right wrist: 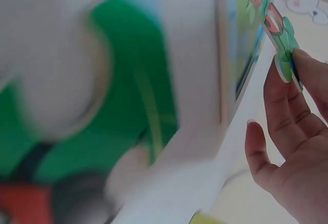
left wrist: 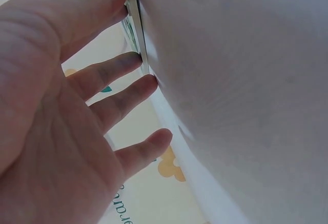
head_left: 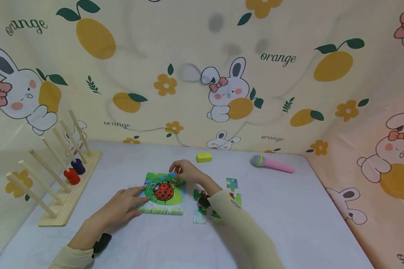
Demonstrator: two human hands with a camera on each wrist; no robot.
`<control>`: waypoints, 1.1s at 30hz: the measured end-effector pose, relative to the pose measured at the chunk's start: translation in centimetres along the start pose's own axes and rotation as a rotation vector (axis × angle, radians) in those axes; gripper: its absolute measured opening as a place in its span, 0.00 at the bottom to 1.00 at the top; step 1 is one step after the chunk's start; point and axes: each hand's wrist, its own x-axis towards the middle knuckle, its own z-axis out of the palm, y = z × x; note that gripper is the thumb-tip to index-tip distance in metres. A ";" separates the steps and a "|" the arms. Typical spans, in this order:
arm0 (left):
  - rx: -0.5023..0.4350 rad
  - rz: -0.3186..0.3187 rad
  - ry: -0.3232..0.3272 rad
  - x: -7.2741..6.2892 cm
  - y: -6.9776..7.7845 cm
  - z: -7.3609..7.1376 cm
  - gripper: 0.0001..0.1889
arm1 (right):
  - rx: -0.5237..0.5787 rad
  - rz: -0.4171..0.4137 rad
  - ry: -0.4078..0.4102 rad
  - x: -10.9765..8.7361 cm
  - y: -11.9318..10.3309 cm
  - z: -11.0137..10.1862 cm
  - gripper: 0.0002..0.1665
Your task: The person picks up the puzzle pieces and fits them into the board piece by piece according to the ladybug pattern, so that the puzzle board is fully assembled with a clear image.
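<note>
The right hand (head_left: 188, 172) pinches a small jigsaw piece (right wrist: 282, 42), green with a patch of red, between thumb and fingers. The piece tilts at a steep angle by the upper right part of the ladybug puzzle (head_left: 170, 209); whether it touches the surface cannot be told. To lay it well, that hand should probably level the piece first, turn it so its printed lines run on from the picture around it, and lower it straight down rather than slide it in edge-first. Whether its slot is bare is hidden by the fingers, so lifting them a little would help check the fit.

The left hand (head_left: 122, 204) grips nothing: its fingers stretch out, some tips against the puzzle's left edge. A light, steady touch there should stop the puzzle from skidding; too hard a push could shift it under the piece.

Just right of the puzzle, more loose pieces (head_left: 199, 217) lie on the table (head_left: 299, 224), partly covered by the right sleeve (head_left: 245, 220). Keeping that forearm raised would avoid dragging them. The yellow block (head_left: 204, 157), pink microphone (head_left: 279, 165) and wooden peg rack (head_left: 74, 201) stand well out of the way.
</note>
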 end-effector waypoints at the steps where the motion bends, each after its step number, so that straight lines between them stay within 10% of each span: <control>1: -0.001 0.000 -0.002 0.1 0.0 0.0 0.25 | 0.005 0.003 -0.001 0.2 -0.2 0.1 0.13; 33: 0.010 0.014 0.002 -0.1 -0.1 0.0 0.25 | -0.459 0.042 0.045 2.1 -2.2 3.6 0.19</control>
